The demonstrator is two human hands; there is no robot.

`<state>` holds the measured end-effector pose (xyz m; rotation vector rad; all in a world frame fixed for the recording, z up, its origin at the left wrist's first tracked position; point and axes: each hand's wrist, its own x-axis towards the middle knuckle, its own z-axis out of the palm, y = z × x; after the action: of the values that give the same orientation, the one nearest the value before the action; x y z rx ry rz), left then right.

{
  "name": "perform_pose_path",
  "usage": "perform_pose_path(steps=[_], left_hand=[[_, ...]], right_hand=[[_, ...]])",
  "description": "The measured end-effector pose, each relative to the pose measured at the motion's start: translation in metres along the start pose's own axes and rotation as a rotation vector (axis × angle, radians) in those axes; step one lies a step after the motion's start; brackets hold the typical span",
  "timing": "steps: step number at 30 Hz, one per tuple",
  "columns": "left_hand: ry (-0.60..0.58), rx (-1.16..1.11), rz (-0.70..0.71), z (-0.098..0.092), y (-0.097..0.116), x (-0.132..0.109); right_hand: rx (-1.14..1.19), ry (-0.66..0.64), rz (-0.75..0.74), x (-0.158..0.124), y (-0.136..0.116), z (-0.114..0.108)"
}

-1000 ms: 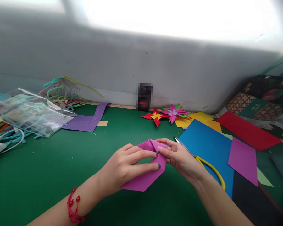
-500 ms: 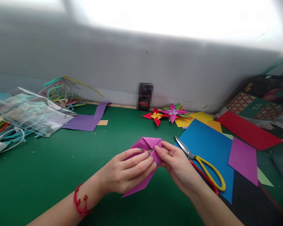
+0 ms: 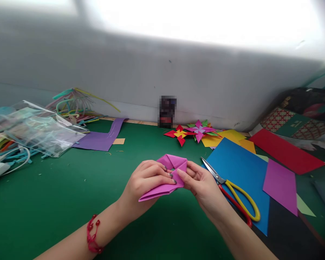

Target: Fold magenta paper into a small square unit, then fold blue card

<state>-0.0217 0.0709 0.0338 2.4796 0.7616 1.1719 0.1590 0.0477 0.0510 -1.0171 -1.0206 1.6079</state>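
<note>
Folded magenta paper [image 3: 162, 190] was in both my hands, over the near-middle part of the green counter [image 3: 70, 191]. Long axis ran slantwise: narrow, flattened end pointed lower left, back toward me; wider folded end pointed upper right, away from me. Far edge was creased over into a triangular flap, with a small gap showing below it.

Left hand [image 3: 143, 182]: partly curled, fingers laid across the paper's near face, fingertips at the middle by the gap. Thumb hidden, couldn't tell where it sat. Right hand [image 3: 197, 180]: closed in a pinch on the right end, thumb on the near side, other fingers bent behind.

Scissors [image 3: 220, 179] lay just beside the right hand, on the blue sheet [image 3: 238, 168], blade tips pointing upper left, handles toward me. Flat magenta sheet [image 3: 281, 187] overlapped the blue one's right side. Red-and-yellow paper flower [image 3: 180, 133] sat beyond my hands, near the wall [image 3: 119, 68].
</note>
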Motion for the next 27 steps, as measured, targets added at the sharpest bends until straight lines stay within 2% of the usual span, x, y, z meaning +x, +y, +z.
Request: perform_pose_path(steps=[4, 10, 13, 17, 20, 24, 27], left_hand=[[0.070, -0.084, -0.122, 0.006, 0.003, 0.001], [0.153, -0.094, -0.230, 0.013, 0.007, -0.001], [0.112, -0.050, -0.131, 0.008, 0.006, 0.000], [-0.086, 0.059, 0.087, -0.003, 0.004, 0.006], [-0.154, 0.130, 0.172, -0.006, 0.004, 0.007], [-0.104, 0.135, 0.205, -0.002, 0.005, 0.005], [-0.047, 0.119, 0.139, 0.005, 0.004, 0.002]], right_hand=[[-0.014, -0.016, 0.005, -0.001, -0.001, 0.001], [0.022, -0.003, -0.036, -0.001, 0.004, 0.003], [0.050, 0.002, -0.020, -0.001, 0.005, 0.004], [0.089, -0.016, 0.021, -0.002, 0.006, 0.005], [0.102, -0.026, 0.029, -0.002, 0.008, 0.007], [0.109, -0.044, 0.042, -0.003, 0.011, 0.009], [0.077, -0.041, 0.043, -0.004, 0.010, 0.008]])
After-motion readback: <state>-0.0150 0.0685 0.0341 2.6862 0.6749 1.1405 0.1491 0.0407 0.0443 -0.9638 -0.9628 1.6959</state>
